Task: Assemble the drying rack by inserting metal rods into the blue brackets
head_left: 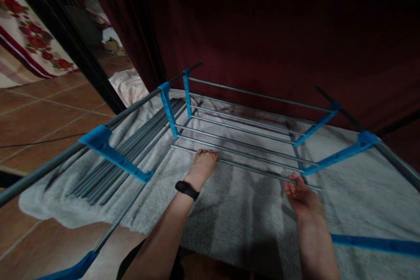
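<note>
A thin grey metal tube (249,166) lies crosswise in front of me, inside a partly built rack of grey tubes and blue plastic brackets. My left hand (205,164), with a black band on the wrist, is closed over the tube left of its middle. Near the tube's right end, my right hand (300,190) pinches it from below, palm turned up. Beyond it, several crossbars (243,124) run between the left blue bracket (169,109) and the right blue bracket (341,155). Both tube ends look free of any bracket.
Several loose grey tubes (127,157) lie on the left of the grey blanket (236,218). Long side poles (138,105) slope along the rack. Another blue bracket (377,245) is at lower right. A dark red curtain (249,30) hangs behind; tiled floor (49,113) shows at left.
</note>
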The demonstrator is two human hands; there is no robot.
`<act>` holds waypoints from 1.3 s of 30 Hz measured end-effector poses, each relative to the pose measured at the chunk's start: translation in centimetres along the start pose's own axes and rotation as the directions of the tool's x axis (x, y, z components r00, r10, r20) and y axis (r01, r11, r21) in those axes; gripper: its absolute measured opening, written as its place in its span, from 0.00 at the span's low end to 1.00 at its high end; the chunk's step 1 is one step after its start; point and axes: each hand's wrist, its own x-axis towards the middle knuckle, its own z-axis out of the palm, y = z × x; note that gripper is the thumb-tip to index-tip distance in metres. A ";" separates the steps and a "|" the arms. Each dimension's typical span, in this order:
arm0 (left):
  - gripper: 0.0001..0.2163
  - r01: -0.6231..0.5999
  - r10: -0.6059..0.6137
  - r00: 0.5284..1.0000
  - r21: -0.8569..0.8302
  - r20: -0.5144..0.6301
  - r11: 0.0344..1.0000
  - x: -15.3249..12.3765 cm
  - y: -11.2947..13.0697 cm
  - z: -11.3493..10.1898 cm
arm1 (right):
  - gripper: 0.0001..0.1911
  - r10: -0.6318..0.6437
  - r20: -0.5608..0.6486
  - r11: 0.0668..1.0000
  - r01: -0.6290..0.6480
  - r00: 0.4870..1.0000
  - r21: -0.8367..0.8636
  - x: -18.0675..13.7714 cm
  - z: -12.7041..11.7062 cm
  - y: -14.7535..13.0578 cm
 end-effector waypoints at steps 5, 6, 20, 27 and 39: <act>0.18 0.006 -0.006 1.000 -0.014 0.021 1.000 0.0 0.1 -0.1 | 0.10 0.032 -0.021 0.999 -0.032 0.999 0.015 -0.4 0.3 -0.3; 0.18 0.009 -0.008 1.000 -0.018 0.024 1.000 0.0 0.1 -0.1 | 0.10 0.036 -0.020 0.999 -0.035 0.999 0.016 -0.5 0.3 -0.3; 0.21 0.025 -0.024 0.999 -0.044 0.027 0.999 -0.2 0.5 0.0 | 0.10 0.081 -0.038 0.996 -0.080 0.996 0.035 -1.2 0.4 -0.8; 0.18 -0.007 0.007 1.000 -0.059 0.013 0.998 0.2 0.3 0.3 | 0.11 0.089 -0.031 0.995 -0.088 0.996 0.038 -1.0 0.1 -1.0; 0.19 -0.039 0.036 0.998 -0.079 -0.048 0.996 0.8 0.2 0.3 | 0.12 0.081 -0.021 0.996 -0.080 0.997 0.035 0.1 -0.6 -0.7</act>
